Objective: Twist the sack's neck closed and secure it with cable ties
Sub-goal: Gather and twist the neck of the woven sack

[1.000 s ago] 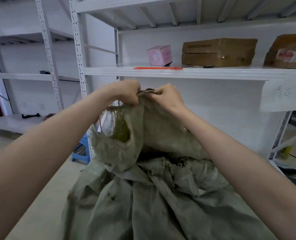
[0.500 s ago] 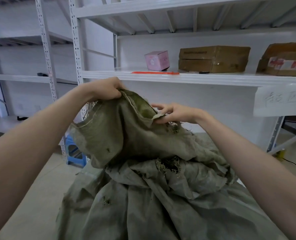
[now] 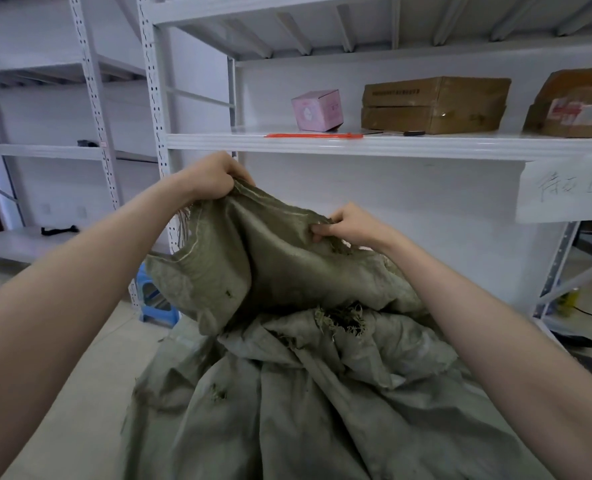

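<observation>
Two hands, one sack (image 3: 305, 382), no tie on it yet. Risks, as judged: the woven cloth is frayed where the right hand (image 3: 353, 225) pinches it, so a hard twist may pull threads loose or lengthen the tears instead of gathering the neck. The mouth is held spread between the hands, not bunched, and a fold left out of the twist would leave a gap. The cable ties (image 3: 313, 135), taken to be the thin orange strip on the shelf (image 3: 426, 146) though it is too slim here to be sure, lie above the sack and well apart from it. One hand must therefore let go to fetch them, and the twist may unwind meanwhile. Left hand (image 3: 214, 174): fingers curled round the hemmed rim (image 3: 280, 209) at its highest point. Right hand: thumb and curled fingers pinching the rim lower and to the right, beside a ragged patch. Sack: olive-grey woven material, dull, creased, stained. It stands on the floor directly before the person, in front of the white racking, its body slumped in heavy folds, contents hidden. Loose threads hang from the rim below the left hand. A frayed hole (image 3: 339, 318) shows in the folds beneath the raised flap, with smaller nicks lower down. Neck: untwisted.
</observation>
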